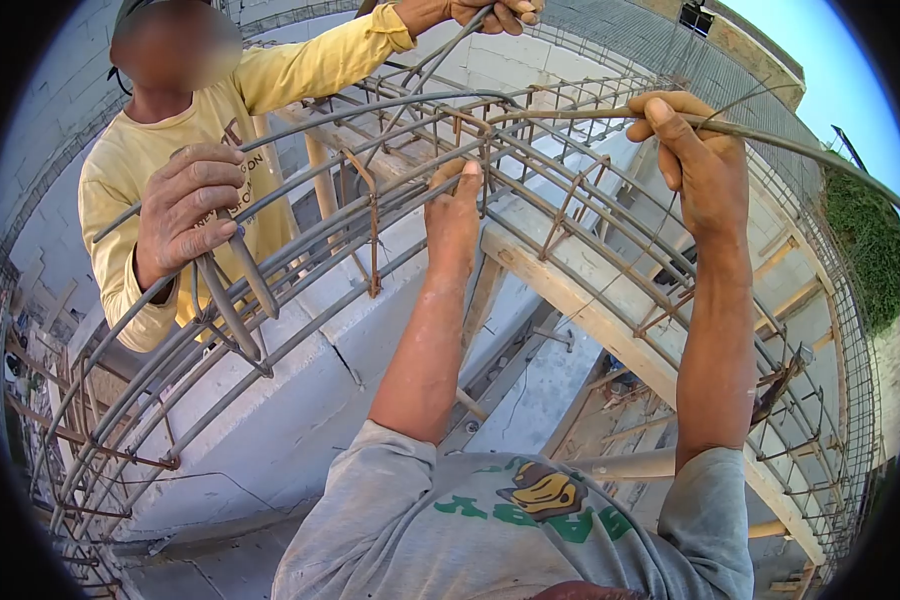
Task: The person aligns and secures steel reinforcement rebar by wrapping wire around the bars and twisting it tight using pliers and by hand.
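My right hand [705, 165] is raised at the upper right, its fingers closed round a long reinforcing bar [820, 158]. This bar runs from the cage's top out past the right edge of the view. My left hand [453, 225] is lower, at the middle of the steel rebar cage [315, 245], thumb and fingers closed on one of its bars next to a rusty stirrup [485, 160]. Its fingertips are partly hidden. The cage bends at a corner there, with one arm toward the lower left and another toward the lower right.
Across the cage stands a co-worker in a yellow shirt [210, 130]. The co-worker's near hand [190, 205] grips bars beside thick bent bar ends [235, 320]; the other hand [500, 14] holds a raised bar. White block walls [240, 430] and a timber board [590, 310] lie below.
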A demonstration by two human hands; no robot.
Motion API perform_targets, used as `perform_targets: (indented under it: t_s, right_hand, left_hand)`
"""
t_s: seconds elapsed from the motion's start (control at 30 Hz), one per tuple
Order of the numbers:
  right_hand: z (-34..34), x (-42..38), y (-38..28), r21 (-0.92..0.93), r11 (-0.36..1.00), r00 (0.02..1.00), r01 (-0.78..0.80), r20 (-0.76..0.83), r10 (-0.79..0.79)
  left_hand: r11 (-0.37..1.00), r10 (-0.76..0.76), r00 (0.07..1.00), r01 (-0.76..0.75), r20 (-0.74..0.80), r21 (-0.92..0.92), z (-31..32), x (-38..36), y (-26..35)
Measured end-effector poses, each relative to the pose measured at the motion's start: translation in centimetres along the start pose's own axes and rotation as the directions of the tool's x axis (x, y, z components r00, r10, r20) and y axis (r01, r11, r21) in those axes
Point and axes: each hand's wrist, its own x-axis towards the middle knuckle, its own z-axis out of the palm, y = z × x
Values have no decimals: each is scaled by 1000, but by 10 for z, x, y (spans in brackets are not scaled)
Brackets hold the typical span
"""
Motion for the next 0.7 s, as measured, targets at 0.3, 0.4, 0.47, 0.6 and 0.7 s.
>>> perform_targets:
  t_s: [0.3, 0.4, 0.47, 0.6, 0.7]
  right_hand:
    - [4, 95, 5, -135, 989, 926, -62, 361, 108]
    - [26, 116, -15, -191, 960, 894, -204, 364, 263]
    - [38, 127, -23, -210, 939, 870, -271, 364, 333]
    - [51, 147, -17, -235, 936, 813, -261, 470, 345]
    - [51, 155, -23, -286, 916, 757, -281, 521, 395]
  left_hand:
    - [996, 85, 996, -85, 19, -14, 3, -3, -1]
    - [999, 47, 999, -47, 9, 9, 3, -1, -2]
    - [1000, 11, 999, -10, 46, -13, 1, -1, -1]
    - [998, 15, 998, -19, 57, 59, 1, -1, 0]
    - [974, 56, 995, -73, 85, 214, 1, 2, -5]
